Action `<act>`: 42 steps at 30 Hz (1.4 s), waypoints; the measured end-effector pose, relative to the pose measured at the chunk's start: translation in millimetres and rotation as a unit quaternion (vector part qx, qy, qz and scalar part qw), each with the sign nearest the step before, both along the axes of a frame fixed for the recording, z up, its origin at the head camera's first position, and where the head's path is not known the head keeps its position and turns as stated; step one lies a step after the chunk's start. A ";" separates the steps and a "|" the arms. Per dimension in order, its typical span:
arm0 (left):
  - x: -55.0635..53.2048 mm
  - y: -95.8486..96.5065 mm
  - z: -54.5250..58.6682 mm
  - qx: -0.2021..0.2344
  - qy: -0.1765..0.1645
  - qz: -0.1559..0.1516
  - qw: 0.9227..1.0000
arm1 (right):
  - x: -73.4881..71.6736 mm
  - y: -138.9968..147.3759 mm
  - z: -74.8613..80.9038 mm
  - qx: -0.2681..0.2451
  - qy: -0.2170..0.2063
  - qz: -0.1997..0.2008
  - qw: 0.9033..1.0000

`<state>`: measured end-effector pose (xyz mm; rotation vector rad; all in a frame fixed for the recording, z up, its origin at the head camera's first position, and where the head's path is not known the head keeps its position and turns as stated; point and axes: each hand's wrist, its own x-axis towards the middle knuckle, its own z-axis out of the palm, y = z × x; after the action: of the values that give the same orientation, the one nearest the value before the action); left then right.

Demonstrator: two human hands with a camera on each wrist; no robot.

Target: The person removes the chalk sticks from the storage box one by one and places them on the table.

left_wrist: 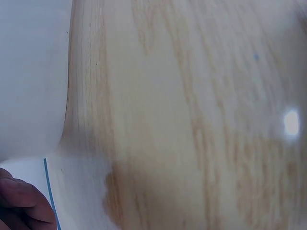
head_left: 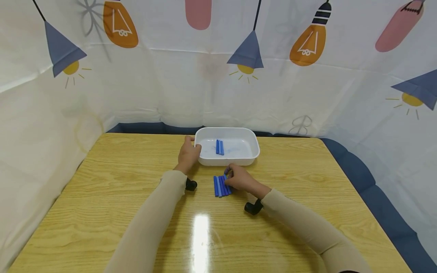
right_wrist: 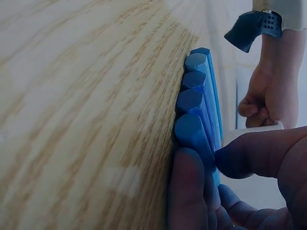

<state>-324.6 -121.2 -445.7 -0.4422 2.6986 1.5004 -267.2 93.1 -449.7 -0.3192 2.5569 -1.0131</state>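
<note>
Right grip, blue end stick inside

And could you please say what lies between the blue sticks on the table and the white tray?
In the head view, a strip of bare tabletop, with fingers of the right hand at its right end.

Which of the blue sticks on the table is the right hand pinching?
The rightmost blue stick: the right hand pinches it at the row's end, while the other four sticks lie to its left.
</note>
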 end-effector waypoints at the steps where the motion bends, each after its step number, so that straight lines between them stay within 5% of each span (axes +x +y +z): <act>1: -0.3 0.0 -0.4 0.002 -0.001 0.000 1.000 | 0.1 0.1 0.0 0.000 -0.002 -0.001 1.000; 16: -0.8 0.1 -2.2 0.007 0.004 0.001 1.000 | 1.3 1.7 14.0 -0.055 -0.032 -0.026 0.998; 27: -0.5 0.6 -1.8 0.004 0.001 0.003 1.000 | 0.8 1.0 22.3 -0.064 -0.024 0.031 0.997; 42: -1.6 -0.9 -4.1 0.004 0.001 0.003 1.000 | 2.1 -2.0 41.3 -0.111 0.007 0.049 0.993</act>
<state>-326.2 -122.1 -449.8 -0.4478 2.6955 1.5123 -265.0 91.1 -408.4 -0.5065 2.4170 -1.2635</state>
